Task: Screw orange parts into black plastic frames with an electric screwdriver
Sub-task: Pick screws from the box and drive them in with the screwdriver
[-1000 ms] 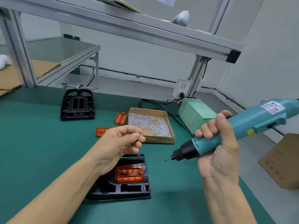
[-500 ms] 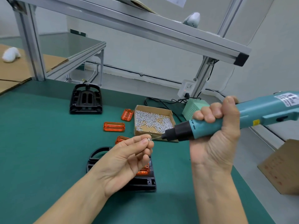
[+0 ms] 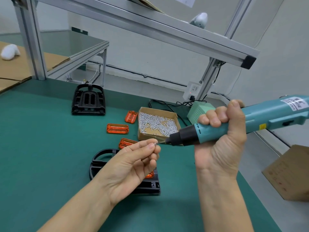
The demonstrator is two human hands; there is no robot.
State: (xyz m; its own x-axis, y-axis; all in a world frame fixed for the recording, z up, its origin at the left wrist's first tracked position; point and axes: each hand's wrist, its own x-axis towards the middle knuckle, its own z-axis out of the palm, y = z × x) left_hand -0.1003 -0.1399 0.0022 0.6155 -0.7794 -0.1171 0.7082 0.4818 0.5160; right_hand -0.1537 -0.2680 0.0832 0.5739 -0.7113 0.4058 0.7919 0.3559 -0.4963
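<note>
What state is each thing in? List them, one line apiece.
left hand: raised, pinches a screw at the bit tip.
right hand: grips the electric screwdriver, held roughly level.
near black frame: flat, orange part seated, mostly hidden by the hand.
far black frame: flat, no orange part.
screw box: open, holds screws.

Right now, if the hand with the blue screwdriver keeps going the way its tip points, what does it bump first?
Probably the small screw pinched by the left hand.

Glossy translucent orange plastic parts (image 3: 117, 128)
</note>
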